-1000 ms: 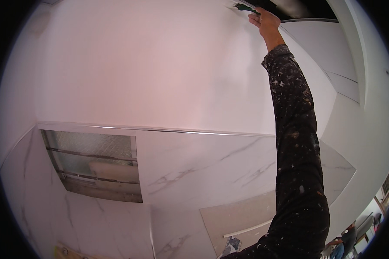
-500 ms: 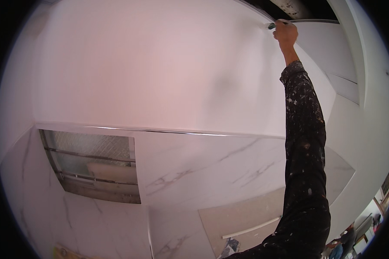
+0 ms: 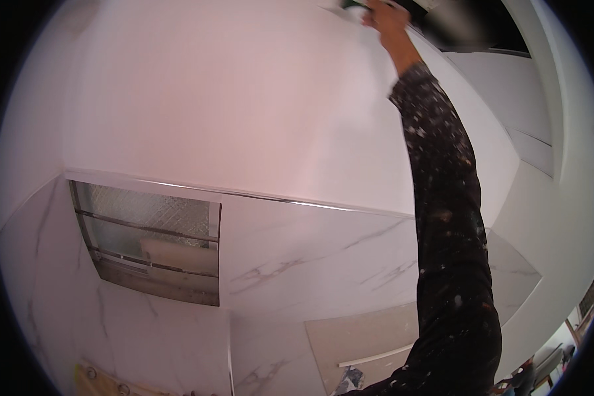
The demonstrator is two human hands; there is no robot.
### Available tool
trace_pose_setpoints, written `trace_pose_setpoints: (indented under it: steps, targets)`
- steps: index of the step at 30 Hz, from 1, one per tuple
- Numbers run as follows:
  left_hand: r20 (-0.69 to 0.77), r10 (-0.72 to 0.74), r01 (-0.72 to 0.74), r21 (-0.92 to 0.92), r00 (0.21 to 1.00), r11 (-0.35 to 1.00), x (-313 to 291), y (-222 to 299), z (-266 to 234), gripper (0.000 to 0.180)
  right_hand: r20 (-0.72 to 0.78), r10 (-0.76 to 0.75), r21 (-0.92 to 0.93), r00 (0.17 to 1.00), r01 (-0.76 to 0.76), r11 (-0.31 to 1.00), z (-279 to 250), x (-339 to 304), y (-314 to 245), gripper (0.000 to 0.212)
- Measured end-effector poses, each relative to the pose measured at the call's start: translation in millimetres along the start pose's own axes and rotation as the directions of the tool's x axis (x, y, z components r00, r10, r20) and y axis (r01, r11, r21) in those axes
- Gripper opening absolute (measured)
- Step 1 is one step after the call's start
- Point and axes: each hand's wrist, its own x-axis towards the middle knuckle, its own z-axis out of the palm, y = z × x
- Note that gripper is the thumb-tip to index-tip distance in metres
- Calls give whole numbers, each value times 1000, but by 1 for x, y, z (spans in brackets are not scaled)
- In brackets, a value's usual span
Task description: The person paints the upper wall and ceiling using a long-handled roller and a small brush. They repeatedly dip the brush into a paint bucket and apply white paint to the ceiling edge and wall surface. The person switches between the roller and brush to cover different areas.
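My right hand (image 3: 391,21) is high up at the top edge, closed around a green-handled putty knife (image 3: 354,4). The thin blade points left against the upper white wall (image 3: 211,99), and part of the tool is cut off by the top edge. A dark, paint-spattered sleeve (image 3: 445,178) covers my outstretched right arm. Beside the hand is a dark opening (image 3: 508,30) at the ceiling, with a pale, blurred shape in front of it. My left hand is out of view.
A shiny metal trim (image 3: 297,200) divides the white wall from marble-patterned panels (image 3: 323,257). At left is a barred window (image 3: 155,218). A beige board (image 3: 376,330) with a pale strip is low down. Another person (image 3: 523,379) is at the lower right.
My right hand has moved left and up with the putty knife, along the top of the wall. The view has shifted slightly, and more of the dark ceiling opening shows.
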Motion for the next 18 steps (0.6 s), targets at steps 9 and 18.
trace_pose_setpoints:
  steps: [9,18]
  targets:
    - [4,-42,42,-59,999,997,-12,11,-7,64,91,19,114,996,-29,993,-47,-6,13,23]
    - [-240,159,-151,52,958,987,33,-9,68,79,32,250,230,968,-251,940,-6,-3,25,19]
